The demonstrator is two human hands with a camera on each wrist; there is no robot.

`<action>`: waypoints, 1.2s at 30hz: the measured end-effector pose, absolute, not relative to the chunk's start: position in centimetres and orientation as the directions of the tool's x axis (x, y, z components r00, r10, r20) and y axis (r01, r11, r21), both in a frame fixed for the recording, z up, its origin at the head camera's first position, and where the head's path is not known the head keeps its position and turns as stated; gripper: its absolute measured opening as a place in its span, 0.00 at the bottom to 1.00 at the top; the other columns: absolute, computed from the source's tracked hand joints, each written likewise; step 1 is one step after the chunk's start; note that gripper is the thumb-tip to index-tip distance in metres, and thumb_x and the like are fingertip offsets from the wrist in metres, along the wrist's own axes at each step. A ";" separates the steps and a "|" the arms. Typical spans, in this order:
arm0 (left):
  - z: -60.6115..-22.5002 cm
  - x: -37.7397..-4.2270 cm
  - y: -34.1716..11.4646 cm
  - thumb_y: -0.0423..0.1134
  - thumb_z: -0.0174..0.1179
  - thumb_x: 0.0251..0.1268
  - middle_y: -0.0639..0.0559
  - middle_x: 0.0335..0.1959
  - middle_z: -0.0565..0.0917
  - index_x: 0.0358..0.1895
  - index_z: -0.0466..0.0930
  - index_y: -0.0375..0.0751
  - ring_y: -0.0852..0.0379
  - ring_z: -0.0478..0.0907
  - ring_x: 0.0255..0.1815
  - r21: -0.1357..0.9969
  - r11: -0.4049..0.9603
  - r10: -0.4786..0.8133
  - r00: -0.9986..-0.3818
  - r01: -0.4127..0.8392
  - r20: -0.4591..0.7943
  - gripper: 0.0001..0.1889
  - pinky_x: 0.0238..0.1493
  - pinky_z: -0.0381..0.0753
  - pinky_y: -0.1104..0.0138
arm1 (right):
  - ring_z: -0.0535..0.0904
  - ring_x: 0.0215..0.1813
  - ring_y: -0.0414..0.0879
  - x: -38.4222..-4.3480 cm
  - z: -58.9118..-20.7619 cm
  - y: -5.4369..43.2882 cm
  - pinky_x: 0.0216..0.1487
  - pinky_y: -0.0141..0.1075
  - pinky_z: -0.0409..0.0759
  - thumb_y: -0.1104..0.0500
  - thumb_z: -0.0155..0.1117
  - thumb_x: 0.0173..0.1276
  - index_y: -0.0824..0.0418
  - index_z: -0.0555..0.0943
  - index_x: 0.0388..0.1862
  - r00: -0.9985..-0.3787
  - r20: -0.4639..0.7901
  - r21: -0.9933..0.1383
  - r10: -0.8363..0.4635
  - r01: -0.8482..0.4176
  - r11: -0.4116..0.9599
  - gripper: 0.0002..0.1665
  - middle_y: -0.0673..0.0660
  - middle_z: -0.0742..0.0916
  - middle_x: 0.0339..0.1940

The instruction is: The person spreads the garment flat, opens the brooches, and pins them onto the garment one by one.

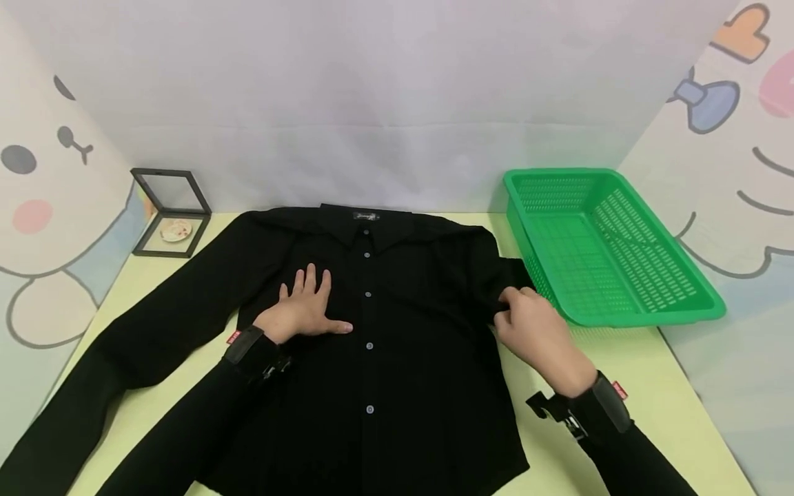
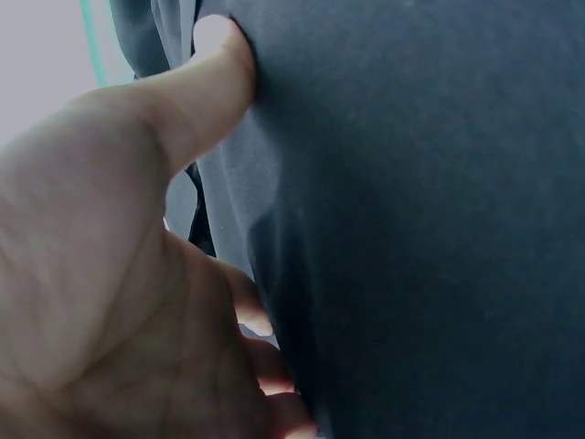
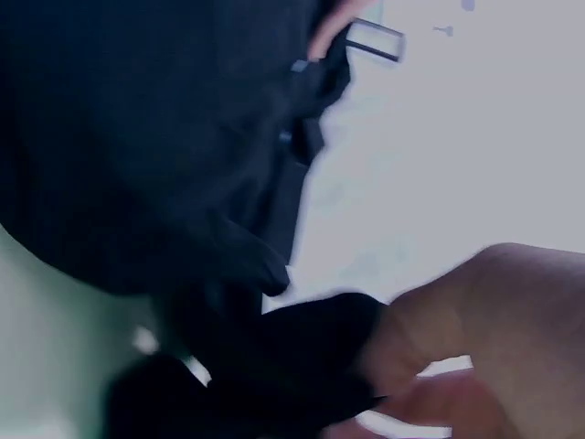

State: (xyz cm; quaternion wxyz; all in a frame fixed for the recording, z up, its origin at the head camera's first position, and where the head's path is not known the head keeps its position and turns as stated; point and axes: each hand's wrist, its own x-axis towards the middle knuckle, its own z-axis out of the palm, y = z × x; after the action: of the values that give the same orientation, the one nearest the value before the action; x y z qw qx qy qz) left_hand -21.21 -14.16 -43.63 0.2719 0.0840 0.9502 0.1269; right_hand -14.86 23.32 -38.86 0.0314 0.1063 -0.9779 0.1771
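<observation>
A black button-up shirt (image 1: 409,331) lies front up on the pale yellow table, its collar (image 1: 366,227) toward the back wall. My left hand (image 1: 302,310) rests on the chest beside the button line, fingers spread and straight. In the left wrist view, thumb and fingertips touch the dark cloth. With my right hand (image 1: 536,327) I pinch the sleeve (image 1: 502,275) on the right, which is bunched near the shoulder. The right wrist view shows that sleeve cloth (image 3: 311,347) gathered at the fingers. The other sleeve (image 1: 143,344) stretches out to the lower left.
A green plastic basket (image 1: 626,320) stands at the back right, close beside my right hand. At the back left is a hinged black-framed display case (image 1: 163,253) with a small round item (image 1: 176,230) inside. A white curtain (image 1: 372,103) hangs behind the table (image 1: 657,406).
</observation>
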 end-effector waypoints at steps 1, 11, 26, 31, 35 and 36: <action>-43.6 -21.2 -14.2 0.69 0.62 0.66 0.29 0.83 0.28 0.84 0.33 0.35 0.29 0.28 0.84 0.288 0.953 0.228 -0.838 0.089 -0.496 0.62 0.79 0.38 0.31 | 0.75 0.34 0.53 -14.6 -38.4 23.3 0.35 0.45 0.72 0.67 0.51 0.73 0.71 0.81 0.52 -0.966 0.170 -0.351 -0.193 -0.242 0.905 0.15 0.66 0.82 0.41; -43.8 -21.1 -14.3 0.68 0.62 0.66 0.29 0.83 0.27 0.84 0.33 0.35 0.28 0.27 0.84 0.303 0.949 0.236 -0.839 0.089 -0.491 0.62 0.78 0.36 0.30 | 0.80 0.37 0.41 -15.2 -38.9 23.5 0.37 0.36 0.79 0.68 0.63 0.73 0.64 0.84 0.52 -0.856 0.219 -0.399 -0.468 -0.516 0.758 0.11 0.56 0.86 0.42; -43.6 -21.3 -14.2 0.69 0.63 0.65 0.29 0.83 0.26 0.84 0.32 0.35 0.28 0.26 0.83 0.314 0.946 0.236 -0.843 0.084 -0.483 0.63 0.78 0.35 0.30 | 0.79 0.34 0.59 -14.7 -42.0 25.9 0.36 0.49 0.78 0.73 0.65 0.66 0.76 0.76 0.50 -0.936 -0.040 -0.122 -0.350 -0.343 0.932 0.15 0.65 0.80 0.33; -43.6 -21.4 -14.1 0.69 0.63 0.65 0.29 0.83 0.26 0.84 0.32 0.35 0.28 0.26 0.83 0.323 0.942 0.241 -0.844 0.085 -0.479 0.63 0.78 0.34 0.30 | 0.75 0.26 0.52 -13.7 -41.1 25.4 0.28 0.44 0.72 0.67 0.64 0.72 0.68 0.77 0.36 -0.937 -0.246 -0.171 -0.250 -0.212 0.962 0.06 0.60 0.77 0.25; -43.6 -21.5 -14.0 0.69 0.63 0.65 0.30 0.83 0.26 0.84 0.33 0.35 0.28 0.26 0.83 0.326 0.941 0.244 -0.845 0.089 -0.475 0.63 0.78 0.34 0.30 | 0.71 0.20 0.49 -12.6 -40.6 25.8 0.23 0.41 0.66 0.65 0.65 0.72 0.65 0.76 0.28 -0.943 -0.280 -0.138 -0.180 -0.146 0.980 0.11 0.58 0.74 0.20; -43.6 -21.5 -13.9 0.69 0.63 0.64 0.29 0.83 0.27 0.84 0.33 0.35 0.28 0.26 0.83 0.324 0.942 0.245 -0.846 0.091 -0.473 0.63 0.78 0.34 0.30 | 0.71 0.20 0.49 -12.3 -40.5 26.0 0.23 0.41 0.67 0.64 0.66 0.71 0.65 0.77 0.28 -0.943 -0.288 -0.133 -0.169 -0.136 0.982 0.11 0.58 0.74 0.19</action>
State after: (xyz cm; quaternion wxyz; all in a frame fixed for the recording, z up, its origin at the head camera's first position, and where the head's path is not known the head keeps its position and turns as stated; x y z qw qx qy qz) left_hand -21.52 -13.93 -43.62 0.2627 0.0885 0.9497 0.1460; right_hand -12.33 25.97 -40.51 -0.1505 0.0775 -0.9840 0.0555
